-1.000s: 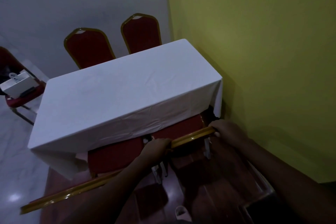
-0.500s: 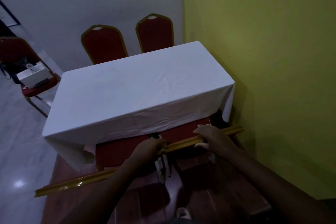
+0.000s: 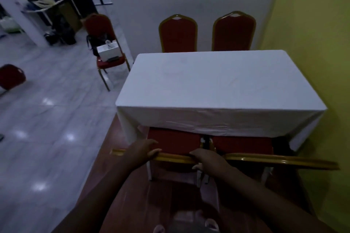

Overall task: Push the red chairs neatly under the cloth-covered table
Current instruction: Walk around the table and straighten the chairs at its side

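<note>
Both hands, the left hand point(image 3: 141, 150) and right hand point(image 3: 207, 159), gripped with curled fingers the gold top rail of the near-left red padded chair point(image 3: 173, 141), its seat partly under the white cloth-covered table point(image 3: 217, 85). A second red chair point(image 3: 242, 143) stood touching it on the right, close to the yellow wall point(image 3: 312, 34), while two more red gold-framed chairs point(image 3: 178, 34) faced from the far side

Single head-worn camera, looking forward and steeply down; close above the cloth-covered worktop point(image 3: 217, 85); wide-angle view.
</note>
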Available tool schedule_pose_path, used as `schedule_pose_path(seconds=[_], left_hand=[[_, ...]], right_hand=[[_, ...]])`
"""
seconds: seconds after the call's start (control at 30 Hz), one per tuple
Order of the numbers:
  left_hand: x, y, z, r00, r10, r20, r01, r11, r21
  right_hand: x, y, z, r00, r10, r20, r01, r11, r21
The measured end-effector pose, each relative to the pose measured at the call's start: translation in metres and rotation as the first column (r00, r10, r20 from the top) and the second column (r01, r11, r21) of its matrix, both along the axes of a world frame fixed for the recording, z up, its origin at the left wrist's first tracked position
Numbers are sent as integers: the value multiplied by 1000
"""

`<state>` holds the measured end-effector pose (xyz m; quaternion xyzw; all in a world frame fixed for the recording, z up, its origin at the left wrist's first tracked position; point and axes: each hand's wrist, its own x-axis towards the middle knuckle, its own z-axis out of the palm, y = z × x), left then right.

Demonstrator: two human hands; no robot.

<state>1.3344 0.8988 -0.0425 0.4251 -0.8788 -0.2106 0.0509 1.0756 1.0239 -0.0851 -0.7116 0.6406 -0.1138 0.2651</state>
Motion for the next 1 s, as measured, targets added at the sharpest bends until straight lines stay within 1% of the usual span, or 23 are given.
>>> schedule_pose_path(seconds=[0.07, 0.1, 0.23, 0.33, 0.5, 0.6, 0.73, 0.9, 1.0], left_hand=[[30, -6, 0, 999, 31, 35, -33, 997, 65], [42, -9, -2, 998, 28, 56, -32, 997, 72], [72, -19, -6, 997, -3, 80, -2, 998, 58], [80, -26, -13, 995, 13, 97, -18, 999, 48], [74, -31, -23, 994, 27, 101, -28, 1000, 12], [67, -31, -26, 994, 16, 104, -14, 1000, -25], [65, -25, -31, 989, 28, 144, -17, 997, -81], [65, -26, -31, 989, 7, 147, 7, 996, -94], [63, -28, -30, 988, 2, 157, 13, 995, -95]], right_hand=[[22, -11, -6, 1000, 16, 12, -16, 998, 57], [31, -15, -8, 1000, 17, 20, -19, 997, 70], [46, -22, -12, 1000, 11, 4, -11, 999, 53], [46, -20, -12, 1000, 3, 2, -3, 999, 34], [40, -25, -4, 999, -43, 32, 41, 996, 74], [32, -28, 0, 997, -76, 20, 73, 992, 107], [32, -24, 0, 994, -108, 32, 104, 989, 104], [32, -20, 2, 986, -145, 82, 136, 985, 111], [32, -23, 5, 989, -133, 61, 125, 984, 129]])
